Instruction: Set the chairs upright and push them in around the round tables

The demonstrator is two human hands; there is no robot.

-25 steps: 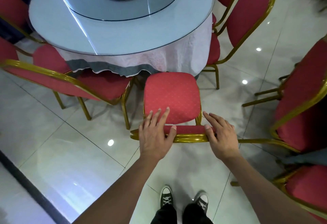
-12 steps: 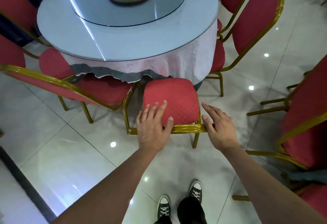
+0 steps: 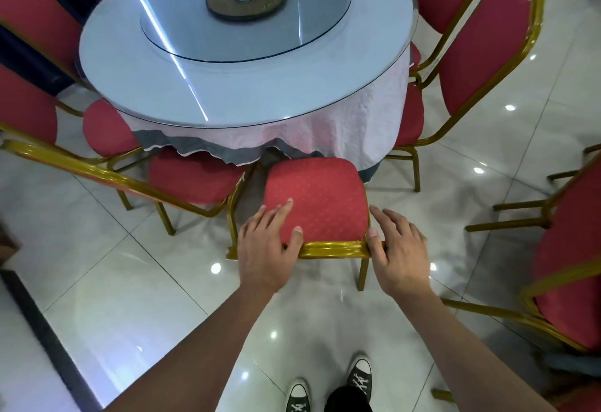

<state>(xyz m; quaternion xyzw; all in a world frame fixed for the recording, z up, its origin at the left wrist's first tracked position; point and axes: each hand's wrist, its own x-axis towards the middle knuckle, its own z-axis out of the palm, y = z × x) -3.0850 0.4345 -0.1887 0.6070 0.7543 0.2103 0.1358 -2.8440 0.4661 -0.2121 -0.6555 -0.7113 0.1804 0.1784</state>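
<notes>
- At the near edge of the round worktop (image 3: 227, 92), a red-cushioned chair (image 3: 315, 200) stands upright, its seat front touching the hanging tablecloth (image 3: 341, 132).
- Both hands rest on the gold top rail of the chair's backrest.
- The left hand (image 3: 263, 249) lies over the rail's left end, fingers (image 3: 276, 216) straight and spread, thumb on the cushion side.
- The right hand (image 3: 401, 249) covers the right end, fingers relaxed and extended, thumb on the rail.
- Neighbouring red chairs (image 3: 195, 177) stand around the worktop; a glass turntable (image 3: 247, 11) sits on top.
- Two sneakers (image 3: 328, 389) stand on the glossy tiled floor (image 3: 130, 281).
</notes>
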